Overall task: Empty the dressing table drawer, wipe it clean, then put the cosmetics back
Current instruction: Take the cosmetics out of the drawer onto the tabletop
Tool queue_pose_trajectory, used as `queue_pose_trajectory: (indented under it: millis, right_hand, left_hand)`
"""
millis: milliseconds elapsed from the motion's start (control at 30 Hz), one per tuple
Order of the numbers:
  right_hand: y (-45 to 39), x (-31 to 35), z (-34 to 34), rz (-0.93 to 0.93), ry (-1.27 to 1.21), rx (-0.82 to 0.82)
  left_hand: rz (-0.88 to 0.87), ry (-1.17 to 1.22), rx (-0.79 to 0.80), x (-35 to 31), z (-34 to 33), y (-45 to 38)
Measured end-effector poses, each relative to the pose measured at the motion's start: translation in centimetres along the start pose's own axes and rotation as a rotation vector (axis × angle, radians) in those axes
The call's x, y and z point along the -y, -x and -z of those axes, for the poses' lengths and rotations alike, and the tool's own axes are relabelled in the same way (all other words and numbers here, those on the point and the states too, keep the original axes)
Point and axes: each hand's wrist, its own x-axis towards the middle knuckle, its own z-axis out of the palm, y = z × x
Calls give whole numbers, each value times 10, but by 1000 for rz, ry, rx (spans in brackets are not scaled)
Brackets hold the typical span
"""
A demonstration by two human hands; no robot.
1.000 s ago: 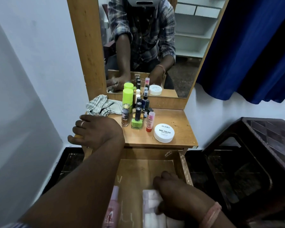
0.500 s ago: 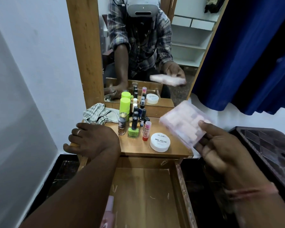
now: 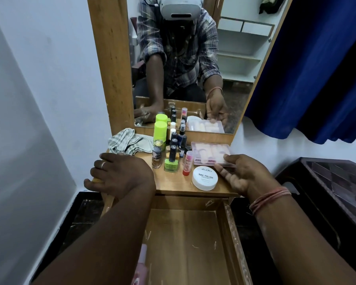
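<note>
Now that my right hand (image 3: 242, 174) has carried the clear plastic case (image 3: 211, 154) up from the open drawer (image 3: 230, 233), I pinch it just above the desk (image 3: 173, 186) beside the nail polish tub (image 3: 205, 177), my left hand (image 3: 119, 174) curled over the desk's edge, leaving the drawer nearly emptied.

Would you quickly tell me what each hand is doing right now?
Left hand: grips the table edge.
Right hand: holds the clear plastic case.
</note>
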Motion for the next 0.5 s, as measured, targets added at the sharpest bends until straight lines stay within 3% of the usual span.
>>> queue_pose_trajectory:
  millis: [133,267,333,500]
  right_hand:
    - [7,0,3,88,118,-37]
    - [10,-6,12,358,682,-197]
    - [13,-9,13,466,836,-226]
    - [14,-18,15,521,830,-213]
  left_hand:
    - [2,4,-8,0,0,1]
    - [11,-2,11,-1,-2,-1]
    - [12,-5,2,-1,-4,-2]
    - [17,-4,0,-2,-4,-2]
